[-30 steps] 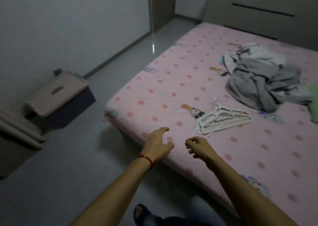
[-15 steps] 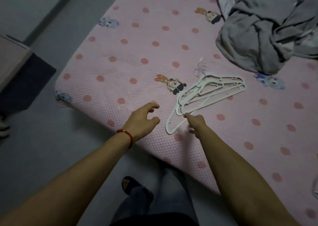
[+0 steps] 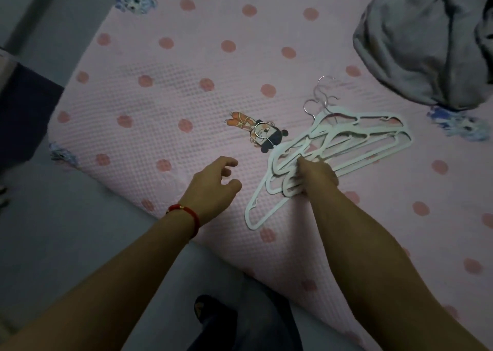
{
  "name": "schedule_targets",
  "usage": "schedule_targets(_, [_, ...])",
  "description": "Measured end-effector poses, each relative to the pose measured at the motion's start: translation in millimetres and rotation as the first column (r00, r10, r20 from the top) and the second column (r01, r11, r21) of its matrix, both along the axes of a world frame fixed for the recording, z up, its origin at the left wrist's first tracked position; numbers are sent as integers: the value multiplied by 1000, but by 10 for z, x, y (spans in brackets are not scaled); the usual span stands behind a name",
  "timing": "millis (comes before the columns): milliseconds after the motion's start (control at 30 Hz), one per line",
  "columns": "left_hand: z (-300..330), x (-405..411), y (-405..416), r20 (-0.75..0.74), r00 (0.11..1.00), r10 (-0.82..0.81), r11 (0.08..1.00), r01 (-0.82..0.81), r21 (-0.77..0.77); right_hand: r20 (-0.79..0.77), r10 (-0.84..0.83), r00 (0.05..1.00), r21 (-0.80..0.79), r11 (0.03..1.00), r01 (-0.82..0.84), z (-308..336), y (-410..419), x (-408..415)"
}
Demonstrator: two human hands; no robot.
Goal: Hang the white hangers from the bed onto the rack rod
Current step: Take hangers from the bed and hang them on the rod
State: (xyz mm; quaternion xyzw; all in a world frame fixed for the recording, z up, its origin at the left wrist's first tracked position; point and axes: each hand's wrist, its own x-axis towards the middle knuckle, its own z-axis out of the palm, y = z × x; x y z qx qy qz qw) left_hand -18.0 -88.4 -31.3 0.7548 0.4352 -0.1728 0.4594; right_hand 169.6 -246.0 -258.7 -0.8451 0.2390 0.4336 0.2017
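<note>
The right hand point(image 3: 318, 175) has its fingers curled on the white hangers point(image 3: 346, 142); it should gather every arm before lifting (left hand point(image 3: 213, 187) hovers loosely spread).

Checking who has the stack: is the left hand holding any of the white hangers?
No, the left hand hovers with loosely curled fingers beside the white hangers, touching none; the right hand grips them.

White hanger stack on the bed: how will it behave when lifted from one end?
The loosely stacked thin white plastic hangers look stiff and probably light. The right hand grips only their near ends, so the far ends may sag or fan apart. The thin metal hooks point different ways and could snag each other or the pink dotted bedspread.
</note>
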Motion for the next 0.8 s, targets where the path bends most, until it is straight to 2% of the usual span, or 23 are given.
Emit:
schedule_targets(67, [74,29,-15,5,1000,8,1000,-8,-15,69,2,998,3,1000,-2,95,-117,-46])
schedule_targets(100, [119,57,-26,8,1000,7,1000,-7,-26,131,-51,990,44,998,46,172,-187,-114])
schedule_targets(167, [207,134,-47,31,999,7,999,-5,-54,137,-169,976,229,964,135,817,-190,-319])
schedule_targets(200, [262,179,-50,57,998,17,997,-13,-72,131,-175,976,358,926,118,1066,-181,-413])
schedule_targets(300, [523,245,-14,165,979,120,982,-92,-165,120,64,991,614,780,-124,1697,-37,-640])
schedule_targets(400, [872,113,105,235,931,279,944,-220,-247,22,378,926,788,563,-249,2278,218,-852])
schedule_targets(500, [1189,-294,284,307,830,465,873,-374,-313,1,652,759,879,361,-312,2698,606,-1071])
schedule_targets(633, [1611,-1140,400,376,630,679,734,-572,-368,158,884,440,896,59,-440,3181,1164,-1601])
schedule_targets(733, [1870,-1868,351,435,477,764,635,-676,-374,363,927,88,784,-253,-567,3515,1535,-2055])
schedule_targets(767, [1950,-2117,318,458,418,784,597,-710,-374,452,892,-20,705,-371,-605,3642,1660,-2185])
schedule_targets(800, [2026,-2380,265,480,362,799,558,-744,-367,547,833,-84,610,-465,-641,3792,1787,-2322])
